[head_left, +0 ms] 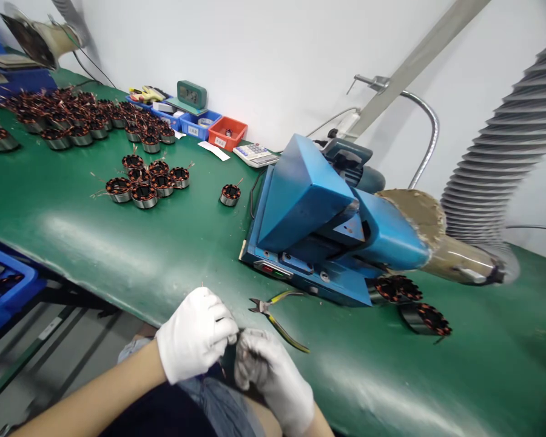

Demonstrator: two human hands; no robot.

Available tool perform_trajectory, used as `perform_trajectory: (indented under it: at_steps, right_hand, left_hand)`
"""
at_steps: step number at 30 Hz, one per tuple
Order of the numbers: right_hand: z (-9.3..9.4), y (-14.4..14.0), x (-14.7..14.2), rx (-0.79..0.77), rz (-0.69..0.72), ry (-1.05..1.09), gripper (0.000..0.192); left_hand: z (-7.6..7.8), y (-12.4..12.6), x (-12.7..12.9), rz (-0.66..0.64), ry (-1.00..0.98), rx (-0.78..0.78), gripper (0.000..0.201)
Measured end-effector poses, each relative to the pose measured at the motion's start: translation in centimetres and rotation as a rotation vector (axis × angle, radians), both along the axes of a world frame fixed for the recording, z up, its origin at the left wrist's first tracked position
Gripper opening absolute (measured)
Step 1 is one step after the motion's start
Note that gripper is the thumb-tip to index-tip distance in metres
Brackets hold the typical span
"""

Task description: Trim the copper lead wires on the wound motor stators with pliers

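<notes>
Over the lap, by the near edge of the table (200, 233), 2 gloved hands meet at the fingertips, and the step in hand looks to be close finger work on something small. The left hand (198, 334) comes in from the lower left on a long bare forearm, its back turned up and its fingers curled toward the other. The right hand (273, 376) faces it, slightly lower, fingers bent inward, the glove stained grey toward the tips. A dark patch shows between them, but the fingers hide it, so I cannot tell whether either hand is grasping anything. What the next move calls for, I judge, is a steady pinch and the 2 hands kept close. Just beyond lie the pliers (264, 308), nearest to the hands and untouched, handles spread. Past them stands the blue machine (300, 188), with some stators (423, 320) at its right end. Left of the machine, 1 lone stator (230, 195) sits apart from a cluster of 7 (144, 195); farther off, many more crowd the table.
</notes>
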State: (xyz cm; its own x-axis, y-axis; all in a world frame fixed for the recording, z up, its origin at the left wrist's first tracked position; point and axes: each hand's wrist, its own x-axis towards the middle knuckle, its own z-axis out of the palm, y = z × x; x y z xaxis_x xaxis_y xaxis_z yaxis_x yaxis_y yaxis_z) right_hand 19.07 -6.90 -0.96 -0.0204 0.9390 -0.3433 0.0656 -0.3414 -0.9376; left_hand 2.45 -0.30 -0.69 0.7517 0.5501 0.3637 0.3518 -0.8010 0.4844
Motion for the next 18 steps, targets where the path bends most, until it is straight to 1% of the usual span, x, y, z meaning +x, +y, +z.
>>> perform_trajectory:
  at_steps: [1, 3, 5, 6, 7, 8, 9, 11, 13, 14, 16, 17, 18]
  right_hand:
    - [0.2, 0.0, 0.3, -0.02, 0.016, -0.019, 0.023]
    - [0.6, 0.0, 0.8, 0.016, 0.012, -0.167, 0.006]
    - [0.8, 0.0, 0.6, 0.098, -0.065, -0.328, 0.015]
    - [0.7, -0.1, 0.4, 0.118, -0.099, -0.372, 0.017]
    - [0.6, -0.1, 0.0, 0.108, -0.115, -0.375, 0.017]
    - [0.4, -0.1, -0.4, 0.072, -0.12, -0.341, 0.022]
    - [0.2, -0.1, -0.8, 0.029, -0.113, -0.3, 0.03]
    - [-0.1, 0.0, -1.4, -0.041, -0.053, -0.23, 0.044]
    - [0.0, 0.1, -1.4, -0.097, 0.021, -0.178, 0.047]
    - [0.1, 0.1, -1.1, -0.117, 0.051, -0.168, 0.044]
    - [0.5, 0.1, -0.2, -0.126, 0.061, -0.208, 0.029]
    - [0.6, 0.0, 0.3, -0.075, 0.049, -0.278, 0.02]
    - [0.6, 0.0, 0.7, 0.022, 0.035, -0.374, 0.014]
  left_hand:
    - [0.0, 0.0, 0.0, -0.003, 0.004, -0.003, 0.019]
    - [-0.1, 0.0, 0.0, -0.008, 0.016, -0.015, 0.019]
    - [-0.2, 0.0, 0.0, -0.008, 0.017, -0.026, 0.018]
    - [-0.2, 0.1, 0.0, -0.006, 0.018, -0.027, 0.018]
    - [-0.2, 0.1, 0.0, -0.003, 0.017, -0.021, 0.018]
    - [-0.2, 0.0, 0.0, -0.001, 0.017, -0.011, 0.018]
    - [-0.1, 0.0, 0.0, 0.002, 0.019, -0.001, 0.018]
    - [-0.1, 0.0, 0.1, 0.002, 0.025, 0.006, 0.017]
    - [-0.1, 0.1, 0.1, -0.001, 0.018, -0.009, 0.016]
    - [-0.2, 0.1, 0.1, -0.005, 0.01, -0.022, 0.016]
    - [-0.2, 0.1, 0.1, -0.014, -0.019, -0.04, 0.017]
    - [-0.2, 0.1, 0.1, -0.016, -0.031, -0.046, 0.017]
    - [-0.2, 0.2, 0.1, -0.017, -0.034, -0.054, 0.017]
